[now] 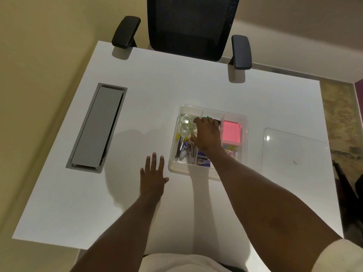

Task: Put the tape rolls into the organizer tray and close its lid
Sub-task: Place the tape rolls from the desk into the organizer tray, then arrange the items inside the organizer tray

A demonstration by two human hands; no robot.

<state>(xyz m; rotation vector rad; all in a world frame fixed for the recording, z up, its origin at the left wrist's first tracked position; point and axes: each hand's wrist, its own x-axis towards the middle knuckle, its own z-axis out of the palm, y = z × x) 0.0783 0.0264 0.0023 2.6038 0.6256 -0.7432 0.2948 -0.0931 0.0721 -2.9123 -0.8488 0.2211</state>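
Observation:
A clear organizer tray (243, 152) sits in the middle of the white desk. Clear tape rolls (185, 124) lie in its far-left compartment. My right hand (206, 134) reaches into the tray over that compartment, fingers curled down against a tape roll; whether it grips the roll I cannot tell. My left hand (153, 175) lies flat on the desk just left of the tray, fingers spread, holding nothing. The tray's clear lid (294, 154) lies flat on the desk to the right, apart from the tray.
The tray also holds a pink sticky-note pad (231, 132), metal clips (181, 150), small packets and coloured pins. A grey cable hatch (98, 126) is set into the desk at left. A black office chair (188, 26) stands at the far edge.

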